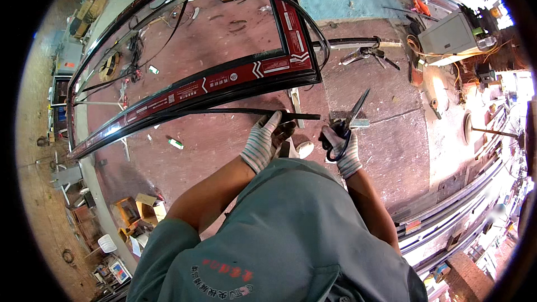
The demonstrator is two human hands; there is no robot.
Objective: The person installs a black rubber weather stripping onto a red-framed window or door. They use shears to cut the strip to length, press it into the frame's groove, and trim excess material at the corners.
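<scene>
My left hand point(263, 138), in a striped work glove, is closed around a black rubber strip point(224, 111) near its end. A short length of the strip sticks out to the right past my fingers, and the rest runs left along the near edge of a large window frame point(190, 90) covered in dark red film. In my gloved right hand point(343, 148) is a pair of scissors point(355, 109) with dark handles, its blades pointing up and away to the right. The scissors and the strip's end are apart.
Black strip loops point(313, 19) hang over the frame's far right corner. Tools point(366, 55) lie on a support bar beyond it. A grey metal box point(450, 36) with orange cable stands at the far right, long metal profiles point(453, 218) at the near right, and an open carton point(150, 210) at the near left.
</scene>
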